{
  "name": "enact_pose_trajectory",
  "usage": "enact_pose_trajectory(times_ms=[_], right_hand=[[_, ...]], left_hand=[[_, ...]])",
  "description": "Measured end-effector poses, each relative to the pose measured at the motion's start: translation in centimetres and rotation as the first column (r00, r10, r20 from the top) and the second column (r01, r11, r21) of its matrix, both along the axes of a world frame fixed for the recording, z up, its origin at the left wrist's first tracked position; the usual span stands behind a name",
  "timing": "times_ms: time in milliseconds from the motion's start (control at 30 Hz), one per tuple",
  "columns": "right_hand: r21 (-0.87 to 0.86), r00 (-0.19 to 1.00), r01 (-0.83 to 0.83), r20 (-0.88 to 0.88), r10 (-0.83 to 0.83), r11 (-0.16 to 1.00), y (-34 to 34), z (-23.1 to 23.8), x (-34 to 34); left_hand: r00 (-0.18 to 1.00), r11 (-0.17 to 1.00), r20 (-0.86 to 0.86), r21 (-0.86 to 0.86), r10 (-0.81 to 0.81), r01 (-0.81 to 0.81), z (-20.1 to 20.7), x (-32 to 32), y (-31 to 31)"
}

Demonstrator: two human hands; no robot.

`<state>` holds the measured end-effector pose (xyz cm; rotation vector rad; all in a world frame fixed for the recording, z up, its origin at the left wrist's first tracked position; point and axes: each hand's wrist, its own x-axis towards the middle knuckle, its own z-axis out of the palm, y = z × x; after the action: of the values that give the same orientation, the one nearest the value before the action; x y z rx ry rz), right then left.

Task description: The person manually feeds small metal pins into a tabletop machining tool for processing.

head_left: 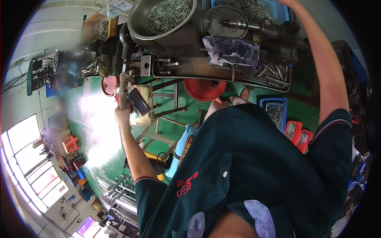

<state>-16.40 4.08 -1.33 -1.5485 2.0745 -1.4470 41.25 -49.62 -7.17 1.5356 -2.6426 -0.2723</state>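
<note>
My left hand (122,114) is closed on the lower end of a lever handle (124,93) wrapped in worn, pale material. The lever's metal shaft rises beside a machine at the bench. My right arm reaches up to the top right; only part of my right hand (288,2) shows at the picture's edge, by a blue basket (281,12) of small metal parts, and its fingers are cut off. Between the arms stands a machine spindle (238,24) in front of a round dish of metal bits. Left of it, a large metal bowl (136,28) holds many metal pins.
A crumpled dark cloth (234,51) lies over the metal tray (198,72), which has loose tools at its right. A phone (139,101) rests beside the lever. Below are a red round seat (204,90), a blue crate (283,119) and red boxes (294,129).
</note>
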Motion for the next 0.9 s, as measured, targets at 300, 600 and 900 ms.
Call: enact_pose_trajectory(times_ms=[300,600,900], right_hand=[[0.152,0.185,0.982,-0.873,-0.452,0.109,14.0,-2.4,12.7],[0.474,0.342,0.88,-0.676,-0.653,-0.029,12.6,0.2,21.5],[0.491,0.31,0.864,-0.694,-0.65,-0.112,11.7,0.4,22.2]], left_hand=[[1.0,1.0,-0.024,0.007,0.006,-0.006,-0.7,0.4,0.0],[0.999,1.0,-0.031,0.022,-0.01,0.011,-0.8,-0.2,0.0],[0.999,0.999,-0.045,0.03,-0.024,0.025,-1.0,0.2,-0.1]])
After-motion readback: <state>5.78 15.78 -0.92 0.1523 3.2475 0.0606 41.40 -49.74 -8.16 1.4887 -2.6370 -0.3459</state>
